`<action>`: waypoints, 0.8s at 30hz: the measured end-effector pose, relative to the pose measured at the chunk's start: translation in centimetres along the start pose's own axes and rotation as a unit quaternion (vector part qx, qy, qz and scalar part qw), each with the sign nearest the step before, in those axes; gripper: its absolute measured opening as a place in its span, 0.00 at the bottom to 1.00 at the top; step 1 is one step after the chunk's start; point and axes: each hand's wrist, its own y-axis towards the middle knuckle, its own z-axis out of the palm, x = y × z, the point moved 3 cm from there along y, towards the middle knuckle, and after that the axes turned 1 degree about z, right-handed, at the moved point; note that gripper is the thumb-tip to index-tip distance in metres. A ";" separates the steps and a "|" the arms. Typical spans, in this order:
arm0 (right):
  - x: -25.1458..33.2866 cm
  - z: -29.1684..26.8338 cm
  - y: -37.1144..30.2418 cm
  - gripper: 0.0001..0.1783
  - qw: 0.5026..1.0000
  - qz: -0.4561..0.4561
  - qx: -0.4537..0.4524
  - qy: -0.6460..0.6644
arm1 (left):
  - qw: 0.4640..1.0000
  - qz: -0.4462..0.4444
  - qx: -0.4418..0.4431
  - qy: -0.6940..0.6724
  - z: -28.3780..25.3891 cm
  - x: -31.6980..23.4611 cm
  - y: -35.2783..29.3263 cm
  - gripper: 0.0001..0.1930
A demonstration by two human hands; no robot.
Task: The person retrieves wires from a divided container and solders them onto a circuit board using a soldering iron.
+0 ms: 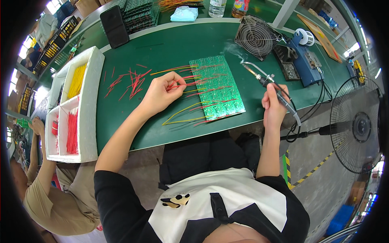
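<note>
My left hand (165,90) is closed in a pinch on red wires (173,84) at the left edge of a green circuit board panel (227,95). Several red, yellow and dark wires trail from that panel, some out over its left side. In my right hand (275,99) is a soldering iron (265,81) with a thin curved tube along it. Its tip points up and left, to the right of the panel and apart from it, with smoke rising there. Loose red wires (135,83) lie scattered on the green mat left of my left hand.
A white foam box (92,105) with yellow and red wires stands at left. Behind are a black phone (114,26), stacked boards (139,16) and a small fan (255,37). A blue soldering station (302,60) sits at right, beyond it a large black fan (360,125). Another person works at far left.
</note>
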 end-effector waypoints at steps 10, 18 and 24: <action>-0.1 2.6 -2.0 0.08 0.993 0.054 0.107 -0.003 | 1.000 -0.013 -0.010 0.021 0.0 0.2 -0.6 0.01; -0.6 2.8 -2.4 0.09 0.995 0.032 0.094 -0.003 | 0.999 -0.020 -0.012 0.042 0.0 0.4 -0.4 0.04; -0.5 3.3 -2.7 0.08 0.994 0.035 0.100 -0.016 | 0.999 -0.035 -0.010 0.021 0.1 0.4 -0.4 0.01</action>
